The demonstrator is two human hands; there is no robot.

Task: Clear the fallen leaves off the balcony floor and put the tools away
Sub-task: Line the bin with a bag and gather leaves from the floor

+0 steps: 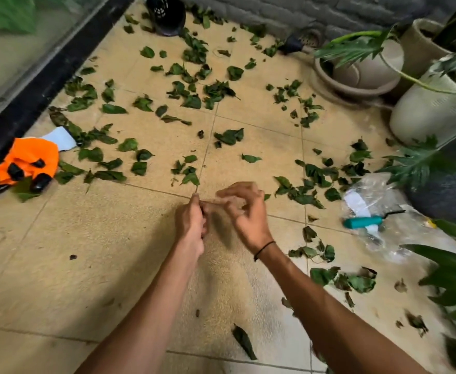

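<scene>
Left hand: I see my left hand (pixel 191 220) just below frame centre, its fingers (pixel 196 201) curled together at the tips as if pinching; whatever sits between them is too small and blurred for me to tell.
Right hand: my right hand (pixel 244 211) is touching or nearly touching the left, at its 3 o'clock, fingers (pixel 228 194) loosely bent and motion-blurred, so I cannot tell whether they grip anything (a dark band circles the wrist).
Leaves: green fallen leaves (pixel 191 93) lie scattered over the balcony floor (pixel 73 252), thickest from 10 o'clock round to 3 o'clock of the hands; a single leaf (pixel 244 341) lies at 6 o'clock between the forearms.
Gloves: orange gloves with black claw tips (pixel 24 163) lie at 9 o'clock near the dark door frame (pixel 38 87), resting partly on leaves.
Tool: a teal-handled tool (pixel 364 222) lies at 3 o'clock on or in a clear plastic bag (pixel 383 211), well apart from the hands.
Pots: pale plant pots (pixel 432 114) stand at 1 to 2 o'clock by the grey wall (pixel 275 9), a dark pot (pixel 445 195) at 3 o'clock.
Black container: a black holed pot (pixel 166 13) lies tipped on its side at 12 o'clock.
</scene>
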